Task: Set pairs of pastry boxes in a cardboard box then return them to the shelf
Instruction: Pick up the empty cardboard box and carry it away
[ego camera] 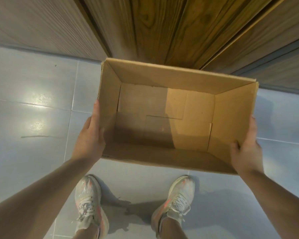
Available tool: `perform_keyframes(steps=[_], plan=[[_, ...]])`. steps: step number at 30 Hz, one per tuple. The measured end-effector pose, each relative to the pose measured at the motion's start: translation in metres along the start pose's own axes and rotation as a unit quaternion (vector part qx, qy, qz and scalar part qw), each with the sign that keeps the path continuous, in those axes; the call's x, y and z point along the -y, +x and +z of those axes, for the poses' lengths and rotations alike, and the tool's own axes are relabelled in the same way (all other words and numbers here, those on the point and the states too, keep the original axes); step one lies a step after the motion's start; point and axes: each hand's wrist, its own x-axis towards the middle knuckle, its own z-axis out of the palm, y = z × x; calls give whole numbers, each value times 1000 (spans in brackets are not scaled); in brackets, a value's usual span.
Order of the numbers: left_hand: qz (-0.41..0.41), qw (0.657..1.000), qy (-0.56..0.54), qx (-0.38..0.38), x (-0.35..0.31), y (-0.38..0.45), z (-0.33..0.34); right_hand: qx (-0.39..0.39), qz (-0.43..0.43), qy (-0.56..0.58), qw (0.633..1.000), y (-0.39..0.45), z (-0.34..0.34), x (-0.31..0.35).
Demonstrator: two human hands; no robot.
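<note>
While the cardboard box is held above the tiled floor, in front of the wooden panelling, its inside shows only bare bottom flaps; no pastry boxes and no shelf are in view. Mouth faces up toward the camera. Long axis runs left to right across the person's body, the right end sitting slightly lower in frame, so the box reads as a little skewed.

Grip: left hand lies flat along the outside of the left short wall, fingers straight and pressed to the card. Right hand clasps the right short wall, thumb hooked over the rim inside, fingers outside.

Risks, judged: the left side is held by pressure alone, so slackening could let that end slide down and tip the box. The thin walls could bow under squeeze. The interleaved bottom flaps look untaped; loading could spread them. Shoes sit directly beneath a drop.
</note>
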Motion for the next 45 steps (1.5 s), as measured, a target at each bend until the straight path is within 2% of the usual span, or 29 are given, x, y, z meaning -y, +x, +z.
perform_keyframes(steps=[6, 9, 12, 18, 23, 28, 34, 38, 45], plan=[[-27, 1000, 1, 6, -4, -54, -100, 39, -62, -49, 996, -48, -61, 53], [-53, 998, -22, -1, -14, -81, -163, 33, -93, -56, 994, -76, -99, 93], [-64, 997, -26, -25, -27, -110, -233, 36, -152, -70, 985, -104, -138, 130], [-57, 994, -32, -92, -41, -185, -360, 45, -210, -87, 973, -172, -218, 210], [-140, 980, -25, -142, -38, -278, -446, 56, -284, -125, 949, -251, -281, 267], [-199, 947, -53, -247, -46, -411, -522, 58, -389, -128, 911, -328, -354, 328], [-269, 905, -71, -323, -64, -532, -588, 65, -540, -128, 829, -398, -430, 422], [-268, 888, -88, -363, -70, -594, -612, 44, -592, -150, 791, -443, -462, 475], [-262, 855, -118, -432, -71, -667, -625, 47, -653, -173, 736, -513, -486, 527]])
